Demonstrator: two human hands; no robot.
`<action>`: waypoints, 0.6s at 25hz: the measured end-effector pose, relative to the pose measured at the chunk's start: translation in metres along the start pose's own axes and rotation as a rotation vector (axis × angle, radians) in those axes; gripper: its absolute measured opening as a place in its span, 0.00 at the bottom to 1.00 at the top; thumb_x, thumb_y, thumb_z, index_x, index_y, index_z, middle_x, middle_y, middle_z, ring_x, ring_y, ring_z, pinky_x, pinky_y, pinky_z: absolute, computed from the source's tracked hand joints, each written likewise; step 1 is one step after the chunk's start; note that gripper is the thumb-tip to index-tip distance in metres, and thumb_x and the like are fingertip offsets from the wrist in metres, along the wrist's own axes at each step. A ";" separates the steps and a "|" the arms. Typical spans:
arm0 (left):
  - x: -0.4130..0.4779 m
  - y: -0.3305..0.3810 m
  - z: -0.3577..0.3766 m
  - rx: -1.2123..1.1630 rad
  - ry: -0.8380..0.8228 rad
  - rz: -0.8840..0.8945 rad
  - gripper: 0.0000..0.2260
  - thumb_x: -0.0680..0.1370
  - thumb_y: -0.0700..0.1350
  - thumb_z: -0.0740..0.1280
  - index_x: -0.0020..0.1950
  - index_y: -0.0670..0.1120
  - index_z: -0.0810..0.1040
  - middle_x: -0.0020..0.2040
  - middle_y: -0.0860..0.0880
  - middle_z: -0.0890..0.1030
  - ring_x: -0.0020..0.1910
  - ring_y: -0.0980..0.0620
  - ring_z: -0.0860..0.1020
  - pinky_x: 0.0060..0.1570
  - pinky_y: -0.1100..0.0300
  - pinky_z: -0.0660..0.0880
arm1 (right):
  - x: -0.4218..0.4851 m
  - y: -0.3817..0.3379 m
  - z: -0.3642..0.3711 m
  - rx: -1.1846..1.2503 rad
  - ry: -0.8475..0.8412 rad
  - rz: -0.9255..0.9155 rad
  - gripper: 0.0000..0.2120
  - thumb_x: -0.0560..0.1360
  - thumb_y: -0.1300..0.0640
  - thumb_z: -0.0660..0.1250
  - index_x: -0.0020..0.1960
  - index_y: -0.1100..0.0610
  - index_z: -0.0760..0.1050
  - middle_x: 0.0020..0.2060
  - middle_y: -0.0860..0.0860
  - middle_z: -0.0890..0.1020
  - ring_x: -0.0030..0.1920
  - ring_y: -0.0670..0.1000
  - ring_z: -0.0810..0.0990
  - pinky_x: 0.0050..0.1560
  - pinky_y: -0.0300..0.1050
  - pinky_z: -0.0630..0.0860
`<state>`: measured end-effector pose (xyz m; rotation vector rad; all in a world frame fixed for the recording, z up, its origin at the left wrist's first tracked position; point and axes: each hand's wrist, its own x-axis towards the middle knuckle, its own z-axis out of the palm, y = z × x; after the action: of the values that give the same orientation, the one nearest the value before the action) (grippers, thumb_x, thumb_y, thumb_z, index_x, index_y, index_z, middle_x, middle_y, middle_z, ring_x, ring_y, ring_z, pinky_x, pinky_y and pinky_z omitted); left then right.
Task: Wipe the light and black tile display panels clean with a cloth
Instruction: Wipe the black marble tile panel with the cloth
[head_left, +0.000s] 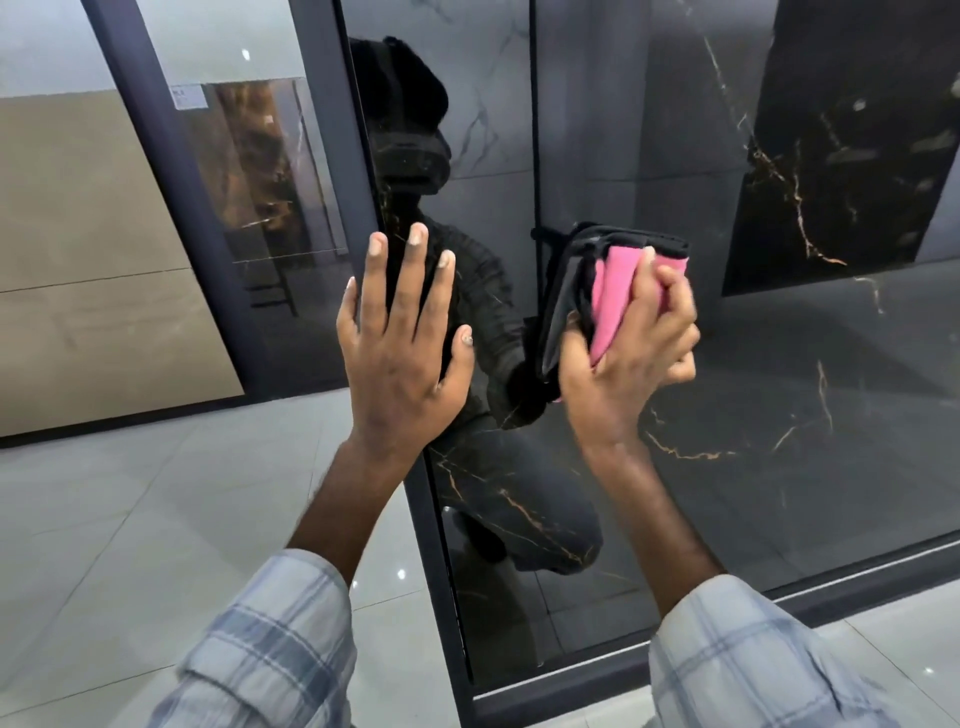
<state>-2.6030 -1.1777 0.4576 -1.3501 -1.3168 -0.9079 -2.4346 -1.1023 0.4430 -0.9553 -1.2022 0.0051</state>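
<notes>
Plainly, right hand (634, 343) grips pink cloth (613, 291); small label (188, 96) unreadable.

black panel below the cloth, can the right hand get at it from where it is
Probably yes: the right hand holds the cloth close to the black panel, and nothing lies across the glossy surface below it.

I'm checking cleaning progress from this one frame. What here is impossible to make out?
- Head view: whether the cloth touches the black tile panel; the right hand gripping it and its own folds hide the contact.
- Head view: smears on that panel; reflections mask them.
- Head view: the white label on the neighbouring panel, too small to read.
- Head view: the black tile panel's top, cut off by the upper edge.
</notes>
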 end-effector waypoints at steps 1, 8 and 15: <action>0.000 0.000 0.000 0.001 -0.007 -0.002 0.27 0.82 0.48 0.65 0.80 0.42 0.68 0.82 0.40 0.63 0.82 0.37 0.57 0.70 0.34 0.67 | -0.007 0.000 0.002 -0.048 -0.037 -0.142 0.40 0.67 0.50 0.69 0.78 0.53 0.66 0.70 0.54 0.69 0.64 0.58 0.70 0.61 0.61 0.65; 0.004 0.002 -0.006 -0.055 0.017 -0.013 0.28 0.79 0.48 0.68 0.79 0.43 0.70 0.82 0.40 0.63 0.82 0.40 0.57 0.74 0.31 0.61 | 0.027 0.001 -0.004 -0.045 -0.056 -0.103 0.39 0.66 0.48 0.66 0.77 0.50 0.67 0.71 0.53 0.69 0.65 0.57 0.68 0.59 0.61 0.65; 0.077 -0.017 -0.027 0.058 0.077 0.051 0.28 0.80 0.48 0.66 0.80 0.44 0.69 0.82 0.40 0.62 0.81 0.41 0.62 0.74 0.34 0.59 | 0.064 -0.013 0.001 -0.058 -0.079 -0.487 0.39 0.65 0.47 0.70 0.75 0.47 0.71 0.70 0.50 0.71 0.64 0.57 0.70 0.55 0.61 0.64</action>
<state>-2.6067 -1.1879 0.5398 -1.2862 -1.2361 -0.8724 -2.4153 -1.0800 0.5011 -0.6964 -1.4892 -0.3842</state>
